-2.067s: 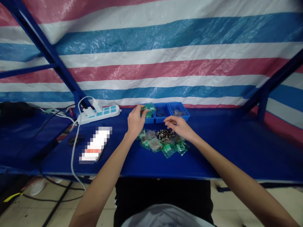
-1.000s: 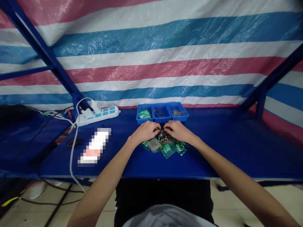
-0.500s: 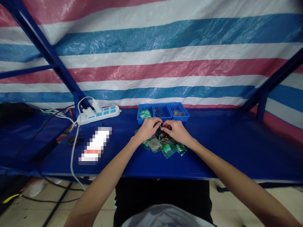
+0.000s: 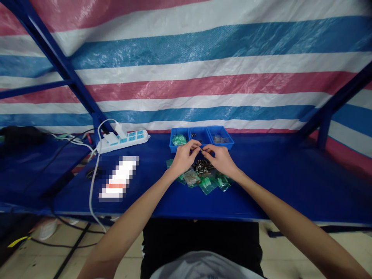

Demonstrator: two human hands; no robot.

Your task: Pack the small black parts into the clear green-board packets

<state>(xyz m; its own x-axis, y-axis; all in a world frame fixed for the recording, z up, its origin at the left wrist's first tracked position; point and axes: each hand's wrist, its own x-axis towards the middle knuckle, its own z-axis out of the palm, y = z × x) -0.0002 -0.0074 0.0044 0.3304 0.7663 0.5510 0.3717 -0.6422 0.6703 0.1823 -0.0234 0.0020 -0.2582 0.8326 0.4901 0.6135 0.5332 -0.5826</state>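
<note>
My left hand (image 4: 187, 156) and my right hand (image 4: 217, 157) meet fingertip to fingertip just in front of the blue bins. Both are closed in a pinch around a small dark metal part (image 4: 201, 150), too small to name exactly. Below the fingers lies a heap of small dark and silvery metal parts (image 4: 203, 167). Around the heap are small clear bags with green contents (image 4: 208, 185) and a clear bag of pale, brownish pieces (image 4: 192, 178). My left wrist is over the left edge of these bags.
Three joined blue bins hold green bags in the left one (image 4: 171, 144), a few metal parts in the middle (image 4: 203, 133), and clear bags in the right one (image 4: 229, 143). A white power strip (image 4: 124, 142) with cables and a pixelated white object (image 4: 120, 178) are to the left.
Both hands have risen slightly from the heap, and their fingertips have come together on the small part. More of the heap shows beneath them. The view has shifted a little.
</note>
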